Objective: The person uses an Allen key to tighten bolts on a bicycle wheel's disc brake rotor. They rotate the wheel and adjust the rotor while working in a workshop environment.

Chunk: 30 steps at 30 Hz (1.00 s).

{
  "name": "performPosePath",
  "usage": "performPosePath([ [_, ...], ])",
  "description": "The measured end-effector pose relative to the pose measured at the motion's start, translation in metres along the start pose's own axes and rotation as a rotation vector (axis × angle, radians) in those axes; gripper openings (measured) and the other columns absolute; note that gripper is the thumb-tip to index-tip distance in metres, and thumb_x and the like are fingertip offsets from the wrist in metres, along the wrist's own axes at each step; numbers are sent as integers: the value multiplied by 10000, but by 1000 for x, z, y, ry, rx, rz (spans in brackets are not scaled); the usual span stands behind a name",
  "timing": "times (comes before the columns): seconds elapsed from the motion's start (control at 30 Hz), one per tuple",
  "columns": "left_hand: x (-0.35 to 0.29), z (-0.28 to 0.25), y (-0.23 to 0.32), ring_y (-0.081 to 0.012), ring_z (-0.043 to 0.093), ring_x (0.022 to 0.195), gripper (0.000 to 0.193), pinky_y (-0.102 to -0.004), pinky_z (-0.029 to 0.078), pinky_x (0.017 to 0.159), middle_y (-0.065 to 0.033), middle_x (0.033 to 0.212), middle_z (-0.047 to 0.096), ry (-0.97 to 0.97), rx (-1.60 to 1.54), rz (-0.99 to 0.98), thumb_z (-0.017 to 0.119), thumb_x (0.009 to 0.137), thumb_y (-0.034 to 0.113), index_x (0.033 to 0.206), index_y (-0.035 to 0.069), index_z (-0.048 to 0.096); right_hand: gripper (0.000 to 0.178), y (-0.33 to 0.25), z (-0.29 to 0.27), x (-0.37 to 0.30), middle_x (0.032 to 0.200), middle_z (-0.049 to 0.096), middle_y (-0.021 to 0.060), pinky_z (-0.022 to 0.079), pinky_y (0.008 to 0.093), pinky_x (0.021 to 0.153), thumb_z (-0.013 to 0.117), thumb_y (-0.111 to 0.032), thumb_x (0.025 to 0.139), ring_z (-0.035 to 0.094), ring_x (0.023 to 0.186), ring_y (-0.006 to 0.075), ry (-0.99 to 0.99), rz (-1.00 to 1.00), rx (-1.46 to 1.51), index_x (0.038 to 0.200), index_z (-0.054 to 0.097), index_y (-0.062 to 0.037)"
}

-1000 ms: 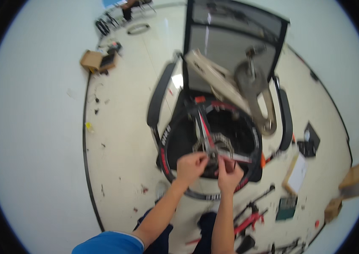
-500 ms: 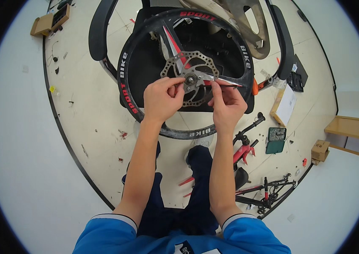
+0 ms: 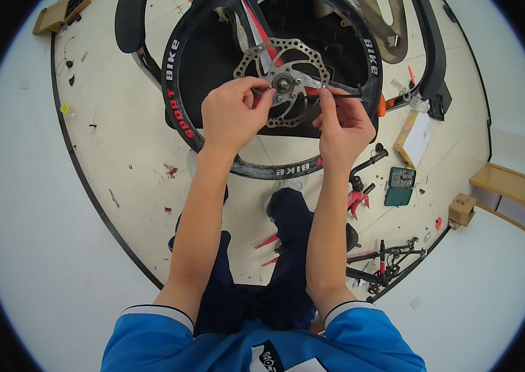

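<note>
A bicycle wheel [image 3: 169,77] with a black tyre and red and white spokes lies flat on a black chair seat [image 3: 213,68]. A silver disc brake rotor [image 3: 247,62] sits around its hub [image 3: 283,84]. My left hand [image 3: 232,115] is closed, thumb and forefinger pinched at the left side of the hub; whatever they hold is too small to make out. My right hand [image 3: 346,127] pinches a black hex key [image 3: 350,96], which lies nearly level across the rotor's right side. The key's bent end points up at the right, and its other end lies toward the hub.
Black chair armrests [image 3: 131,25] flank the wheel. On the floor to the right are a green case [image 3: 398,195], a wooden-edged white board [image 3: 415,139], a handlebar piece [image 3: 371,161] and a black bicycle frame [image 3: 392,260]. A cardboard box [image 3: 462,209] stands by the right wall.
The view has shifted, so the wheel sits higher in the picture. Both hands stay at the rotor, the left pinched by the hub and the right on the hex key.
</note>
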<state>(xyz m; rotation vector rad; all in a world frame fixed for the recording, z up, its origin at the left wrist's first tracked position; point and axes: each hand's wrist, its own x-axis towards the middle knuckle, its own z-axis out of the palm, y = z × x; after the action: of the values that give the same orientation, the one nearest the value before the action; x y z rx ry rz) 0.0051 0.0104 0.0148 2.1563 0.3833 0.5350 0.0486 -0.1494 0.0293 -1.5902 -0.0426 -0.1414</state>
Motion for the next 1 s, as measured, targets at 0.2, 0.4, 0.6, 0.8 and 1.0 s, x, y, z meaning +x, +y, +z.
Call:
performPosePath([
  [0.2, 0, 2, -1, -112, 444, 485, 154, -278, 340, 482, 0, 546, 484, 56, -11, 47, 824, 766, 151, 881, 61, 774, 116, 1, 4, -3, 775, 714, 32, 440, 170, 501, 776, -38, 893, 595, 556, 40, -8, -14, 2, 984, 737, 22],
  [0.4, 0, 6, -3, -85, 409, 477, 154, -262, 307, 473, 5, 530, 463, 72, -37, 74, 838, 767, 140, 881, 53, 780, 119, 2, 7, -3, 772, 714, 29, 456, 169, 516, 780, -39, 889, 604, 563, 43, -32, -27, -11, 988, 747, 18],
  [0.6, 1, 9, -3, -66, 388, 474, 195, -256, 287, 470, 14, 534, 481, 81, -34, 1, 863, 778, 192, 850, 34, 775, 170, 4, 5, -4, 865, 747, 66, 478, 176, 523, 745, -14, 911, 618, 594, 52, -79, -62, -44, 1074, 748, 33],
  [0.8, 1, 4, -1, -69, 385, 469, 193, -251, 293, 469, 18, 529, 465, 84, -15, 29, 859, 774, 187, 872, 44, 773, 225, 0, 7, -6, 1039, 764, 136, 497, 188, 535, 674, 31, 948, 630, 648, 67, -165, -80, -25, 1168, 715, 60],
  [1.0, 1, 6, -6, -82, 389, 465, 196, -256, 307, 471, 17, 526, 453, 63, -23, 71, 859, 760, 172, 887, 53, 771, 245, 3, 5, -5, 1022, 769, 71, 529, 186, 561, 663, 57, 922, 654, 672, 52, -221, -119, -18, 1154, 732, 22],
])
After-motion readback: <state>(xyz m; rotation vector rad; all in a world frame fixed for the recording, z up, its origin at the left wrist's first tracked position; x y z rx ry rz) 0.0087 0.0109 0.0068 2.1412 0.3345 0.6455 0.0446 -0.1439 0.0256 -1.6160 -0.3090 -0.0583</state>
